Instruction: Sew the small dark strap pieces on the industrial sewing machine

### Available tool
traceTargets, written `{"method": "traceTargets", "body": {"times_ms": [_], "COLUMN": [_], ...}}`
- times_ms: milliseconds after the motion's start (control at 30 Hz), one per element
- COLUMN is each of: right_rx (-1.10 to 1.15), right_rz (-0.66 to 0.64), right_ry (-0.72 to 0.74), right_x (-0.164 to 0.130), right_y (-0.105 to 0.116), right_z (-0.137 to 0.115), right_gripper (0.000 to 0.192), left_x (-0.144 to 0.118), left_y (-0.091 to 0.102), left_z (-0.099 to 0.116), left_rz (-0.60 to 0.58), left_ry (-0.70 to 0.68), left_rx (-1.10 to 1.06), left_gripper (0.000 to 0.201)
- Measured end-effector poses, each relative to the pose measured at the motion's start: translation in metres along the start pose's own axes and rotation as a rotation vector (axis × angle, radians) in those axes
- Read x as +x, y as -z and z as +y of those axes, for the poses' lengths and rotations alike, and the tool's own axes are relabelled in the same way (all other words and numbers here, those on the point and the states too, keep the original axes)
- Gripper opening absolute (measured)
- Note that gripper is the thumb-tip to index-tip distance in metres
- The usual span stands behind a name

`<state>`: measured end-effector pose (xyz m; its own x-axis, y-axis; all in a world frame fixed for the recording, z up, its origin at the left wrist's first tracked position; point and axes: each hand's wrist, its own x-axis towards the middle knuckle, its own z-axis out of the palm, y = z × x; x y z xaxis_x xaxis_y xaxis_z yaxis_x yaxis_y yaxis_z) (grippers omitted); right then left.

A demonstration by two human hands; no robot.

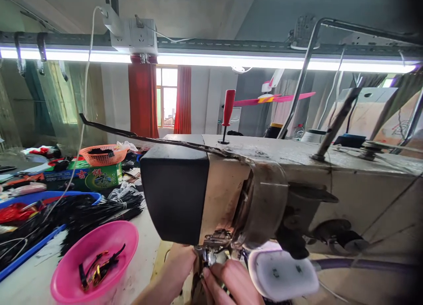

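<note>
— What was hidden down there?

— Plenty. The sewing machine (280,186) blocked the needle area, and both wrists were cut off by the bottom edge. The left hand (176,267) sat under the black cover, its fingers out of sight, so I couldn't tell their state.

— And the right?

— The right hand (231,281) had its fingers pinched together on a small metal part (207,257), just below the machine head, touching the fingertips.

— Any writing?

— Characters on the green box (95,177), too blurred to read, behind the pink bowl (99,252).
</note>
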<state>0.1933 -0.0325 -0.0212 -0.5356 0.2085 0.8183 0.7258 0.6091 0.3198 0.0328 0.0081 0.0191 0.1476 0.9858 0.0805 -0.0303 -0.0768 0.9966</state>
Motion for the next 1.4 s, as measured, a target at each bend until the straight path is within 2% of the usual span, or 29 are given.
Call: {"method": "traceTargets", "body": {"times_ms": [67,200,400,533,600,733,833,933,1167,1267,1400], "right_rx": [0.025,0.145,0.13,0.124,0.153,0.21,0.118,0.085,0.003,0.073,0.198], "right_rz": [-0.014,-0.044,0.051,0.013,-0.022,0.043,0.043,0.052,0.011,-0.013,0.009], "right_ry": [0.006,-0.043,-0.026,-0.036,-0.107,-0.307,-0.29,-0.255,-0.244,-0.221,-0.327], "right_x": [0.002,0.012,0.023,0.016,0.01,0.011,0.02,0.026,0.009,-0.002,-0.015], "right_y": [0.003,0.01,0.014,0.01,0.009,0.012,0.02,0.025,0.019,0.015,0.009], "right_z": [-0.001,-0.002,-0.005,-0.007,-0.007,-0.003,0.0,0.001,0.004,0.006,0.01], "right_gripper": [0.027,0.025,0.019,0.022,0.031,0.042,0.041,0.043,0.04,0.038,0.034], "left_x": [0.0,-0.002,0.001,-0.001,-0.005,-0.018,-0.021,-0.018,-0.013,-0.013,-0.01], "left_y": [-0.003,-0.001,-0.003,0.007,0.015,0.023,0.021,0.018,0.022,0.022,0.02], "left_z": [0.006,0.009,0.007,0.006,0.005,0.008,0.011,0.014,0.012,0.011,0.013], "left_rz": [-0.02,0.021,-0.032,0.04,0.075,0.004,-0.064,-0.078,-0.121,-0.129,-0.156], "left_ry": [-0.029,-0.064,-0.12,-0.186,-0.198,-0.074,0.024,0.039,0.085,0.111,0.146], "left_rx": [-0.019,-0.022,0.018,0.16,0.213,0.133,0.031,0.019,0.004,-0.048,-0.129], "left_gripper": [0.035,0.033,0.022,0.021,0.027,0.035,0.031,0.023,0.019,0.019,0.016]}}
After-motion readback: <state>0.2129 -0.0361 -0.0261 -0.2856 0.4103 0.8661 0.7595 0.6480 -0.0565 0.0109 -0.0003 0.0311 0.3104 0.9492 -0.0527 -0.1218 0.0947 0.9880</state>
